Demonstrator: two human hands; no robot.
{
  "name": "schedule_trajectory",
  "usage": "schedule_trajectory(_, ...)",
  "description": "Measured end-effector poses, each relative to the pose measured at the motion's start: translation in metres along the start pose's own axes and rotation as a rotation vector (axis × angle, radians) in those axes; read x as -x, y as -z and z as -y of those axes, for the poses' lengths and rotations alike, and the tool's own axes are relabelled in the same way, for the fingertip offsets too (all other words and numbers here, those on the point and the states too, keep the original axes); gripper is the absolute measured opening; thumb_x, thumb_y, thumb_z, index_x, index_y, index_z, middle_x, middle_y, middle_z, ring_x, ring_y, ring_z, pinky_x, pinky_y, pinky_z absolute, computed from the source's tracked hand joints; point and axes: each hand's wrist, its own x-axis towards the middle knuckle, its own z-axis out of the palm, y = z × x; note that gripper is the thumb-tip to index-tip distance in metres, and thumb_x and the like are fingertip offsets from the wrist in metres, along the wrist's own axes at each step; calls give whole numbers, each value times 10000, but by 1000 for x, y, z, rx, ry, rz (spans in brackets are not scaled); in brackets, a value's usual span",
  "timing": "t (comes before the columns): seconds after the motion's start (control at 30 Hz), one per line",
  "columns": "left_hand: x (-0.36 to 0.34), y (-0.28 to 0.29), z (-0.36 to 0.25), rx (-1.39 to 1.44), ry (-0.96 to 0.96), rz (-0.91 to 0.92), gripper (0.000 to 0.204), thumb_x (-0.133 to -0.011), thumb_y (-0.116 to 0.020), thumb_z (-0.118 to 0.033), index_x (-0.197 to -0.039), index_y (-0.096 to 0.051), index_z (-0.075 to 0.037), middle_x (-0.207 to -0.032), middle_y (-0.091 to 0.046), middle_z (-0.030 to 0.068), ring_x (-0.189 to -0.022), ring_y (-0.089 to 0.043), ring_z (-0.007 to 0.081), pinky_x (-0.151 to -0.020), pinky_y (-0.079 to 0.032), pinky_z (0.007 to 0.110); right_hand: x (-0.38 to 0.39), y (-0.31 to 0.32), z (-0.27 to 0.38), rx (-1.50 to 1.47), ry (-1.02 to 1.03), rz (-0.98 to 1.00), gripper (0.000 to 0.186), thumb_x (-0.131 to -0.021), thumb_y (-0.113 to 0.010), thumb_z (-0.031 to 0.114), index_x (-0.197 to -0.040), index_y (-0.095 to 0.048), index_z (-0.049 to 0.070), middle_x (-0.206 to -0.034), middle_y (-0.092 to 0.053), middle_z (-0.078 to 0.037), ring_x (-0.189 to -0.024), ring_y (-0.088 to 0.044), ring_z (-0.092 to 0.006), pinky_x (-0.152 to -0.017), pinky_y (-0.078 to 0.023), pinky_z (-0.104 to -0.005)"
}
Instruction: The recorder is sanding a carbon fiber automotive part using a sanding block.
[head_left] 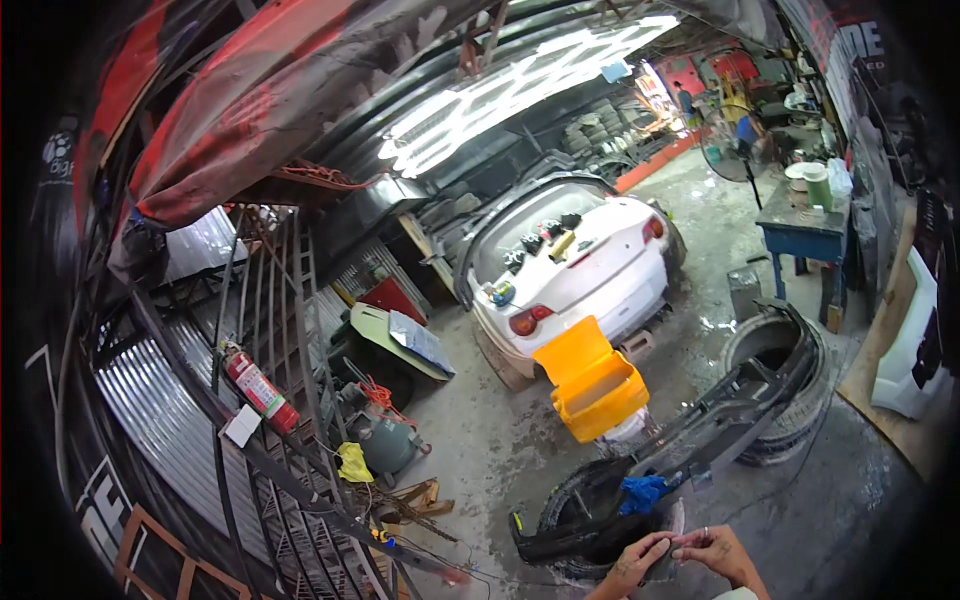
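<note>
My left hand (636, 562) and my right hand (712, 550) meet at the lower edge, fingers closed around a small item that I cannot make out. Just beyond them a blue cloth (640, 492) lies on a long black car bumper (735, 400). That bumper rests across worn tires (760, 448), the nearer one partly hidden beneath it.
An orange bin (600, 400) with raised lid stands behind a white car (590, 290). Left are a fire extinguisher (262, 390) on a steel frame and a compressor (392, 450). Right are a blue table (800, 240) and a white panel (900, 330). Two people appear far back.
</note>
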Motion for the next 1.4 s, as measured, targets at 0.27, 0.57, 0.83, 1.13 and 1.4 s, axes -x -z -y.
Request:
schedule_trajectory(0.27, -16, -23, -37, -144, -198, 26, 359, -1092, -532, -302, -1303, -601, -19, -1154, -679, 80, -1093, -611, 141, -988, -467, 293, 7, 3, -7, -151, 79, -190, 245, -841, -819, 19, -1070, -739, -18, -886, -749, -42, -780, -698, -112, -742, -568, -271)
schedule_trajectory(0.57, -42, -70, -54, -197, -351, 34, 344, -1081, -543, -254, -1315, -566, -3, -1169, -660, 150, -1080, -636, 222, -965, -485, 331, 41, 11, 0, -206, 190, -481, 203, -924, -749, 79, -1074, -732, -56, -1016, -716, -113, -907, -718, -188, -836, -589, -313)
schedule_trajectory(0.83, -51, -68, -64, -380, -601, -232, 290, -1039, -595, -189, -1267, -624, -13, -1143, -648, 183, -1014, -634, 337, -887, -503, 389, 32, -12, -1, -150, 279, -386, 502, -949, -727, 67, -1414, -559, -21, -1213, -661, -60, -1131, -630, -152, -972, -522, -294)
schedule_trajectory(1.13, -50, -50, -77, -40, -280, -256, 345, -1065, -582, -267, -1266, -659, 3, -1168, -692, 86, -1108, -613, 168, -998, -470, 302, 15, -7, 5, -192, 272, -383, 373, -960, -737, 77, -1314, -646, 1, -1108, -690, -4, -997, -625, -68, -897, -512, -240)
schedule_trajectory(1.4, -51, -43, -84, 417, -182, -226, 333, -1056, -610, -214, -1298, -650, 11, -1118, -681, 53, -975, -630, 105, -884, -505, 252, 4, -8, 44, -202, 236, -331, 313, -931, -777, 103, -1211, -694, -8, -906, -678, 44, -796, -607, -25, -737, -498, -199)
